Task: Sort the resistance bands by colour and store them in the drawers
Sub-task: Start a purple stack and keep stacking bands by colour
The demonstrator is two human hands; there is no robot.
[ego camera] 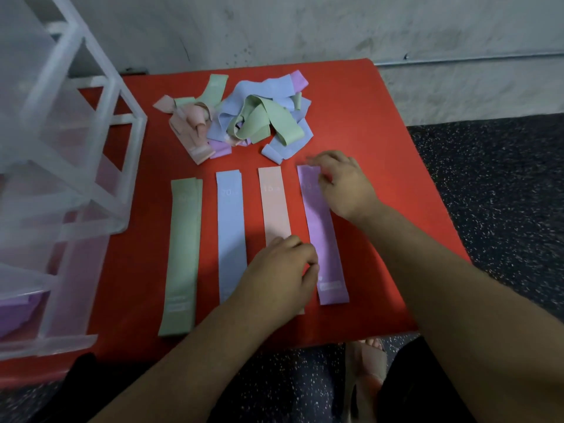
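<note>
Flat bands lie side by side on the red table (pixel 375 123): a green band (pixel 182 254), a blue band (pixel 230 227), a pink band (pixel 274 206) and a purple band (pixel 323 236). My right hand (pixel 341 181) pinches the far end of the purple band. My left hand (pixel 280 276) pinches that band's left edge lower down and covers the near part of the pink band. A tangled pile of bands (pixel 244 117) in the same colours sits at the back of the table.
A clear plastic drawer unit (pixel 61 178) stands on the table's left side, with something purple in its lowest drawer (pixel 15 309). A grey wall is behind the table. Speckled dark floor lies to the right and in front, where a sandalled foot (pixel 366 367) shows.
</note>
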